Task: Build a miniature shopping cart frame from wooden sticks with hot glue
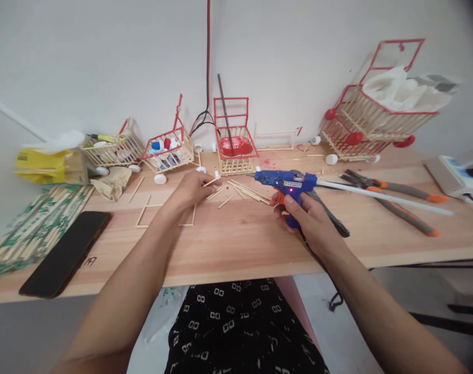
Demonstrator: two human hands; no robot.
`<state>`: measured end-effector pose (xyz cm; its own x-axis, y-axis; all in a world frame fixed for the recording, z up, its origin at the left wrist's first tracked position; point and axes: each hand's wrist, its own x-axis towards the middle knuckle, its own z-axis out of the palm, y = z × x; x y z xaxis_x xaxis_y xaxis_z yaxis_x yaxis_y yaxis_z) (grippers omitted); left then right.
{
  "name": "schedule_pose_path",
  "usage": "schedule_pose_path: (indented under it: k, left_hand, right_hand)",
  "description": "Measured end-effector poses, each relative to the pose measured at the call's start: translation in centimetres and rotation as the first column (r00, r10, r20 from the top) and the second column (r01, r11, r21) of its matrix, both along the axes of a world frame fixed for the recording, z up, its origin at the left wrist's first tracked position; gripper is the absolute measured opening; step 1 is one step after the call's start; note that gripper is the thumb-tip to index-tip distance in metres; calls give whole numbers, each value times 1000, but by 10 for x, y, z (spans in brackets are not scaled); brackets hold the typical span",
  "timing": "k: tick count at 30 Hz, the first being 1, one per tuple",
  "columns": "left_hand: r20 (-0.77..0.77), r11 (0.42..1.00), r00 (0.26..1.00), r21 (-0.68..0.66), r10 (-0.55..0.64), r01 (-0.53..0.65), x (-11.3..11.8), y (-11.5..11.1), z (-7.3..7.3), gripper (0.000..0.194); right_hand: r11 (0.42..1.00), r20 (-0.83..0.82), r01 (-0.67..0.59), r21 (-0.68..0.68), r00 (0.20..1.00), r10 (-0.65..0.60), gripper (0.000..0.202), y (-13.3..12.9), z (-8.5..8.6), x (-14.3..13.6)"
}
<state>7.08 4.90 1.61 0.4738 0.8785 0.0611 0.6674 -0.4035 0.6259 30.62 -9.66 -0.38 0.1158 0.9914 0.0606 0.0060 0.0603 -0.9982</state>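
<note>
Gripping a blue glue gun [267, 179] in the right hand [304, 213], over the bench [236, 259] right of its middle, curled round the handle and at the orange trigger, with nozzle aimed toward the left hand [192, 189]. Pinching a short wooden stick [211, 182] in that left hand, well back from the front edge, just beside a scatter of loose sticks [255, 195]; cannot tell the exact placing of every fingertip.

Stick: likely very light, stiff and easy to snap, best taken in a gentle pinch near one end, away from the nozzle. Gun: probably light but tail-heavy, with a long translucent glue stick [376, 195] jutting from the rear; best held by the handle alone, clear of the likely hot tip.

Hard, smudged plastic on the gun; pale, thin, straight wood in the sticks and in a flat rectangular frame [186, 224], partly hidden under the left forearm. Along the rear edge, slatted wooden carts with red rims: in the middle one [236, 166], a red-smeared container [236, 147]; toward the right rear corner, a larger one [376, 130] with crumpled white plastic on top. Near the front left corner, a flat, black, smooth phone [65, 254].
</note>
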Motion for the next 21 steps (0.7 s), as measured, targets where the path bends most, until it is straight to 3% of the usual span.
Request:
schedule_pose_path:
  k: [11, 21]
  left_hand:
    - [-3, 1000, 1000, -28, 9, -9, -4, -4, 5, 16]
    - [-331, 974, 935, 217, 130, -59, 12, -14, -10, 11]
  right_hand:
    - [1000, -24, 2, -8, 1000, -2, 31, 0, 2, -1]
    - [1000, 5, 4, -3, 1000, -4, 32, 0, 2, -2]
